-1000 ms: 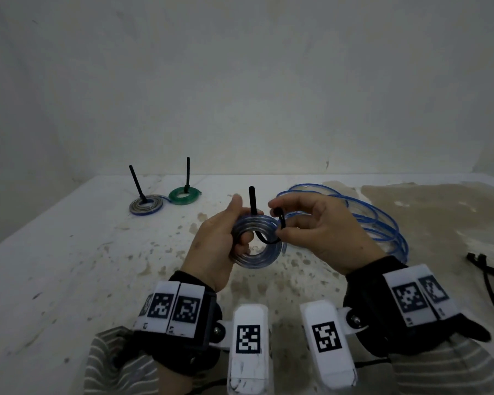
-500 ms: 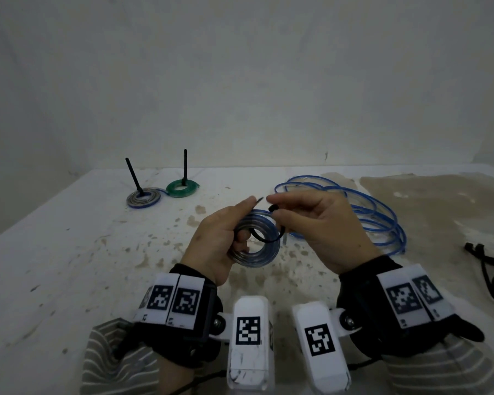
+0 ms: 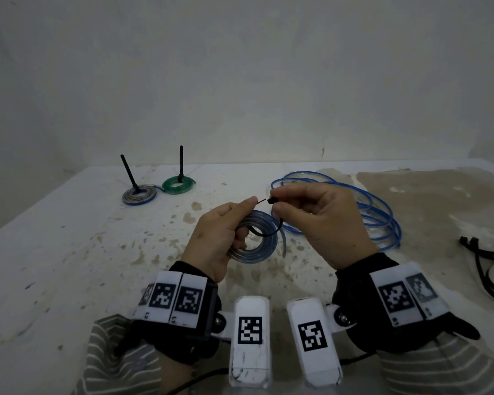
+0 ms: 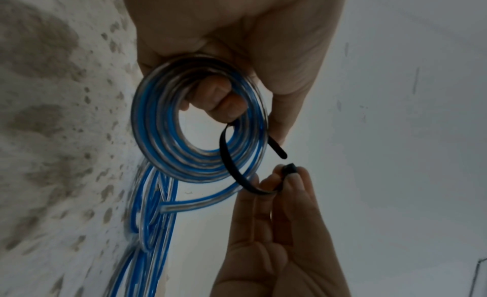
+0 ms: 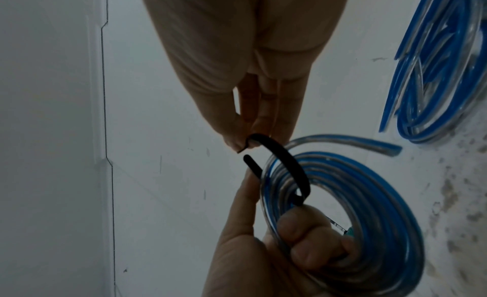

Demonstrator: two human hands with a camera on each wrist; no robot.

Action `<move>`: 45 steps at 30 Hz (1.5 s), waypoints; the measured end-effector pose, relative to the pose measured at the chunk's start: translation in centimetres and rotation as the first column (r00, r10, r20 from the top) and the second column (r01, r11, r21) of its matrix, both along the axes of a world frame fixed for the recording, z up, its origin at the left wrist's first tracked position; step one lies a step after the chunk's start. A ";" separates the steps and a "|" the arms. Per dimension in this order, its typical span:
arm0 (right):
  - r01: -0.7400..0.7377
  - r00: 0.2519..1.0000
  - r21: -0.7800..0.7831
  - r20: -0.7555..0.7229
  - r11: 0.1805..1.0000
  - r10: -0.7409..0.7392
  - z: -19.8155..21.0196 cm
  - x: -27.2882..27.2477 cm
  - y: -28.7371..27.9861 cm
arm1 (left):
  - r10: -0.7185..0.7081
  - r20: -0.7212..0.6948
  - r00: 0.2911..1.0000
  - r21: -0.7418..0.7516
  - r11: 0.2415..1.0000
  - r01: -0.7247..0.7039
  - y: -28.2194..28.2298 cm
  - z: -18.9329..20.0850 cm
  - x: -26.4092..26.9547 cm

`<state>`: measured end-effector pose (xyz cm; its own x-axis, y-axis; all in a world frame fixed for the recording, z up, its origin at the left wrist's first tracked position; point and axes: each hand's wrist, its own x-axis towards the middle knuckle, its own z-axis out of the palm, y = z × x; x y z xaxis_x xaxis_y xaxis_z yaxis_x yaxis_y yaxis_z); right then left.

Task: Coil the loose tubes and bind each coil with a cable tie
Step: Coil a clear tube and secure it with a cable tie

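Head view: coil (image 3: 254,240) in left hand (image 3: 214,238), tie (image 3: 271,201) pinched right.

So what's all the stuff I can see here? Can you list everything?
Coil in hand: one, clear-and-blue tube, gripped by the left hand above the table.
Cable tie: one, black, looped through that coil, ends not yet joined.
Tied coils: two, far left of the table, one grey-blue, one green, each with a black tie tail sticking up.
Loose tube: one pile, blue, behind the right hand.
Black cables: a bundle at the table's right edge.
Table: one, white, stained.
Left hand: holds the coil and the tie's tip.
Right hand: fingers pinch the tie's head.
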<state>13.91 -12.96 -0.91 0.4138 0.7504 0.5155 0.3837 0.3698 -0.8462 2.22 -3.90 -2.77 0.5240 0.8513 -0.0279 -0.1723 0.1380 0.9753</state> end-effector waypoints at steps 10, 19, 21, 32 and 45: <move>0.025 0.998 -0.051 0.060 0.998 -0.022 -0.4 0.1 0.2 | -0.011 -0.040 0.999 0.084 0.996 0.015 0.0 -0.2 -0.1; -0.083 0.994 -0.104 -0.076 0.991 0.075 -0.5 0.2 0.3 | -0.022 -0.121 0.992 0.160 0.986 0.041 0.0 -0.2 -0.1; -0.100 0.990 -0.094 -0.110 0.991 0.089 -0.4 0.3 0.2 | -0.019 -0.122 0.992 0.137 0.990 0.036 0.0 -0.1 -0.1; 0.149 0.927 -0.180 0.367 0.972 -0.074 -0.9 0.6 0.3 | -0.010 -0.101 0.995 0.418 0.907 0.052 -1.3 0.2 -0.2; 0.072 0.996 0.044 -0.056 0.996 -0.069 0.7 0.8 -0.3 | 0.017 -0.072 0.997 0.181 0.983 -0.004 -0.3 -0.5 0.3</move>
<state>14.70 -13.25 -0.17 0.4933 0.6943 0.5240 0.3641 0.3823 -0.8493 2.48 -4.23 -3.31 0.5174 0.8511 0.0890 -0.1002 -0.0430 0.9940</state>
